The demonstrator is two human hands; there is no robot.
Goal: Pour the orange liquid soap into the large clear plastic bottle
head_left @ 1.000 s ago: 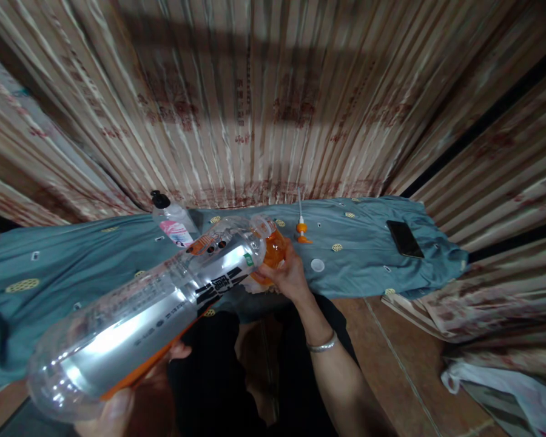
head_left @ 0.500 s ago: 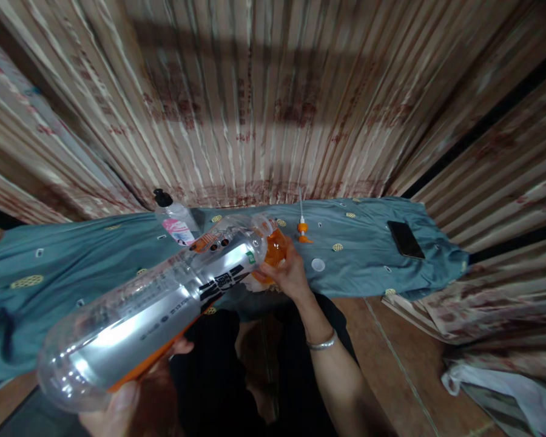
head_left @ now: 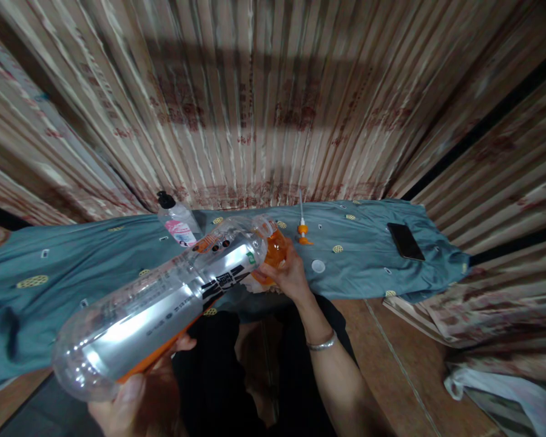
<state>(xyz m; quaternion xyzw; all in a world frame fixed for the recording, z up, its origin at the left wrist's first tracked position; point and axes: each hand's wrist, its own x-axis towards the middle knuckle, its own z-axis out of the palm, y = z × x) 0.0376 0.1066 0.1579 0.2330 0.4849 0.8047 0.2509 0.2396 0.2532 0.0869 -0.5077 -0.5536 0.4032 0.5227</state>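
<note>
A large clear plastic bottle [head_left: 164,309] with a silver and orange label lies tilted across the view, its neck pointing right. My left hand [head_left: 141,388] is closed around its underside near the base. My right hand [head_left: 289,267] is closed on a smaller orange bottle [head_left: 276,247]. The big bottle's neck is at the top of the orange bottle; I cannot tell whether the rims touch. Behind them, an orange and white pump head [head_left: 303,230] with a thin tube lies on the cloth. A small white round disc [head_left: 318,266] is nearby.
A clear bottle with a black pump top and pink label [head_left: 179,227] stands at the back left. A black phone [head_left: 406,241] lies at the right on the blue-green patterned cloth [head_left: 359,267]. Striped curtains [head_left: 273,109] hang behind. A white bag [head_left: 495,388] is at lower right.
The base end of the large bottle has shifted slightly right and up, together with my left hand. My right hand and the orange bottle stay almost where they were.
</note>
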